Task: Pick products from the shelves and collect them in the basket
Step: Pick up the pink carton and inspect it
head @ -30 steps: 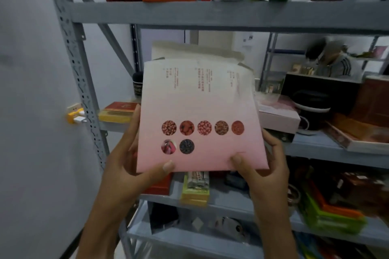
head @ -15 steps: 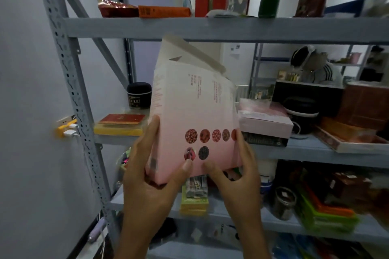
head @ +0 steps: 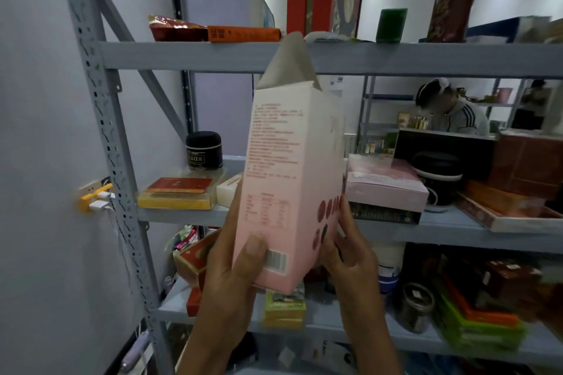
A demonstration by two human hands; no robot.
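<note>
We hold a tall pink box (head: 286, 192) upright before the grey shelves (head: 396, 58), top flap open. Our left hand (head: 234, 277) grips its lower edge, thumb beside the barcode; our right hand (head: 347, 250) clasps the opposite face.

two bare hands gripping | one tall pink cardboard box (head: 286, 192) sitting in grip | one black round jar (head: 204, 149) standing left of grip
</note>
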